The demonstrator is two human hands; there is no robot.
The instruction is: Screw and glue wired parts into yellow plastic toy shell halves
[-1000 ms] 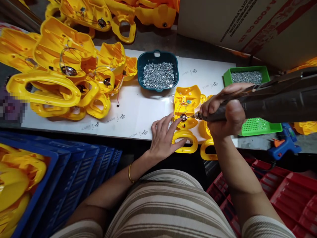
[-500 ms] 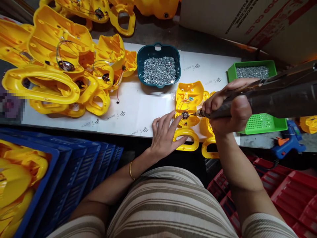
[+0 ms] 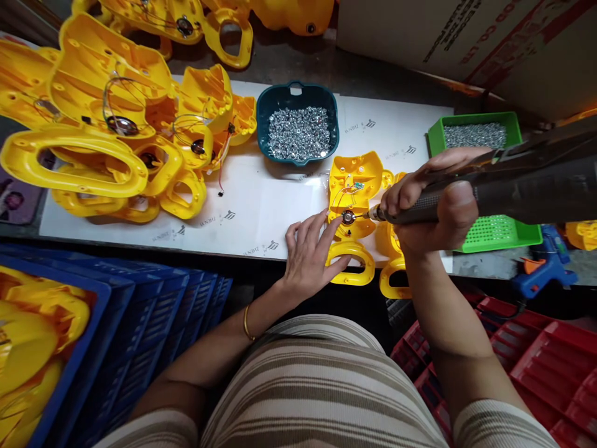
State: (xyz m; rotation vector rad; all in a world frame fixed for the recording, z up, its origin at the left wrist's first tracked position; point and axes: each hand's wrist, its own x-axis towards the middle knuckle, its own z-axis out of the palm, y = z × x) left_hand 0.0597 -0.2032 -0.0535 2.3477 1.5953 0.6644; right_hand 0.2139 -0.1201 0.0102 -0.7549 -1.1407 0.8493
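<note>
My right hand [image 3: 426, 205] is wrapped round a dark power screwdriver [image 3: 517, 186], which points left. Its bit reaches the round metal speaker [image 3: 347, 216] inside a yellow plastic shell [image 3: 357, 174] with wires and a small green board. My left hand [image 3: 310, 258] steadies this shell, fingertips on its left edge by the speaker and thumb over the yellow handle loop [image 3: 368, 264]. Between that thumb and the fingers the shell's lower part shows. A second yellow shell [image 3: 392, 242] lies just to the right, partly hidden behind my right hand.
A dark teal bin [image 3: 263, 134] of screws stands behind the shell. Green trays [image 3: 436, 137] and a blue glue gun [image 3: 543, 267] are at right. Yellow shells [image 3: 112, 68] pile up at left. Blue crates [image 3: 153, 317] and red crates [image 3: 545, 367] sit below the table edge; a carton [image 3: 396, 37] stands behind.
The screwdriver's rear end has tilted slightly, and the view has shifted a little. Both hands keep nearly the same places on the tool and shell.
</note>
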